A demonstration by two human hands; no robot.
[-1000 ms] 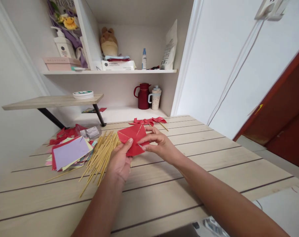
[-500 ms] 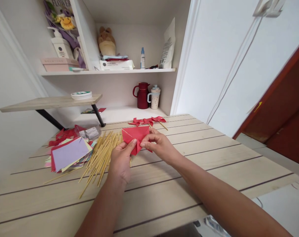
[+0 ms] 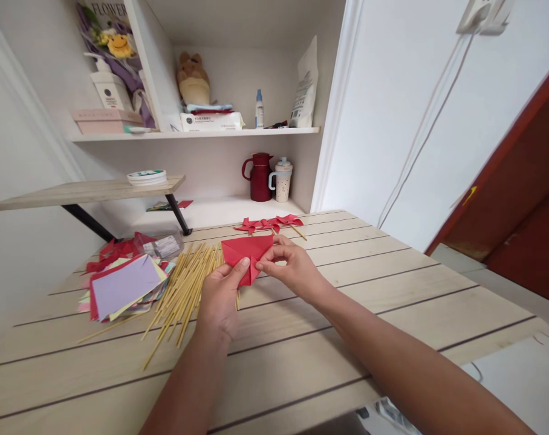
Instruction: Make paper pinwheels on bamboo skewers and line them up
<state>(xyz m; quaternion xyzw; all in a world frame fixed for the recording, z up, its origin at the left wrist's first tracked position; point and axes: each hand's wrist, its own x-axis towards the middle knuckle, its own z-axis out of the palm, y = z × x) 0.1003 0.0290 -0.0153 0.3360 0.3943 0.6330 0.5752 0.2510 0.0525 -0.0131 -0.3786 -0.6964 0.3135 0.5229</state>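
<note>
A piece of red folded paper point(image 3: 248, 248) with crease lines is held up between both hands above the table. My left hand point(image 3: 222, 290) pinches its lower left part, thumb lying on the front face. On the other side, my right hand point(image 3: 290, 266) grips the right part, with thumb and fingertips near the central fold. Fingers behind the paper are hidden. Just beyond the hands lie red paper pinwheels point(image 3: 269, 224) with sticks. Thin yellow sticks point(image 3: 184, 290) are heaped to the left of my left hand.
Coloured paper sheets point(image 3: 127, 287) are stacked at the left, beside a clear packet point(image 3: 164, 244). A small raised wooden stand point(image 3: 88, 191) with black legs rises behind them. At the back stand a dark red jug point(image 3: 260, 178) and a lidded cup point(image 3: 282, 181).
My right thumb has shifted slightly on the paper, and the paper's lower right part now looks flatter and narrower. The whole view has moved a little. Both hands keep their hold.
</note>
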